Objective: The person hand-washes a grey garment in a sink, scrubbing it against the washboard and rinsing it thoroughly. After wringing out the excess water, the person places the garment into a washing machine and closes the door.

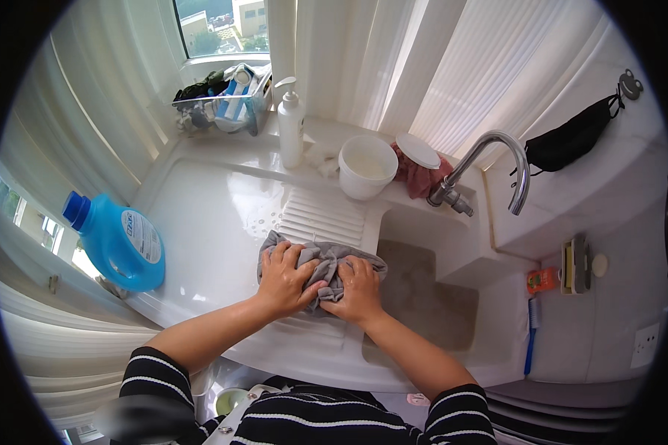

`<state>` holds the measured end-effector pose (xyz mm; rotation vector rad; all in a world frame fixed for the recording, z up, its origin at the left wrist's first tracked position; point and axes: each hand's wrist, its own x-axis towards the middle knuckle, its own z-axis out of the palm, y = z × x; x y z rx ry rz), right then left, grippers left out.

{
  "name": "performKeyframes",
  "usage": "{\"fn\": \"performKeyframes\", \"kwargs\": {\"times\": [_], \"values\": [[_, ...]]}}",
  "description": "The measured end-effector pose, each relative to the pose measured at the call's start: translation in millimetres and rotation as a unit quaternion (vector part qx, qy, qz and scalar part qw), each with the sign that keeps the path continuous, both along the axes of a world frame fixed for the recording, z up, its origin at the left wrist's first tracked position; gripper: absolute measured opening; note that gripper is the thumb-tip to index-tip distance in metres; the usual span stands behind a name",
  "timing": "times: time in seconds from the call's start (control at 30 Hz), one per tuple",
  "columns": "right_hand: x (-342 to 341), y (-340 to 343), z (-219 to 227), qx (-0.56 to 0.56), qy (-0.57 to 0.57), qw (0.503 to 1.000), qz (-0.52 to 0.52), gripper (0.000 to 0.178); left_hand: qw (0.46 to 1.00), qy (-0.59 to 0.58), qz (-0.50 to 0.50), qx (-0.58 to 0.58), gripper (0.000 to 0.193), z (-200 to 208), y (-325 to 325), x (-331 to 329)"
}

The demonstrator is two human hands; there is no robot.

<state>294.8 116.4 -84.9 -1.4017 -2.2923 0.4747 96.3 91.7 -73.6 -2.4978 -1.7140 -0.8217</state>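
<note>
A wet grey cloth (321,259) lies bunched on the ribbed washboard (323,216) built into the white sink counter. My left hand (286,280) presses on the cloth's left part, its fingers curled into the fabric. On the right part, my right hand (354,291) grips the cloth too, fingers bent over it. Both thumbs point toward each other near the middle of the bundle. Right of the washboard, the basin (427,297) holds cloudy greyish water. The underside of the cloth is hidden.
A blue detergent bottle (122,241) stands at the left. Along the back are a clear bin of items (237,104), a white pump bottle (291,130), a white tub (367,167) and a chrome faucet (490,167). A blue brush (531,335) hangs at the right.
</note>
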Motion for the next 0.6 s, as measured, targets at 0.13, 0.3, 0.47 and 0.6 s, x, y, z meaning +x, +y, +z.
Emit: {"fn": "performKeyframes", "kwargs": {"times": [0.13, 0.3, 0.47, 0.6], "values": [[-7.2, 17.3, -4.2, 0.045, 0.047, 0.998, 0.002, 0.062, 1.000, -0.021, 0.009, -0.002, 0.038, -10.0, 19.8, 0.4], [-2.1, 37.8, -0.1, -0.011, 0.044, 0.999, 0.026, 0.066, 1.000, -0.019, 0.019, -0.005, 0.040, -8.7, 34.1, 0.6], [33.1, 61.3, 10.6, -0.164, 0.210, 0.956, 0.118, 0.057, 0.993, -0.102, 0.027, -0.058, 0.043, 2.7, 33.5, 0.1], [58.4, 85.4, 11.0, -0.237, 0.311, 0.918, -0.058, 0.029, 0.968, -0.210, 0.068, -0.118, 0.036, 11.2, 47.7, 1.7]]}}
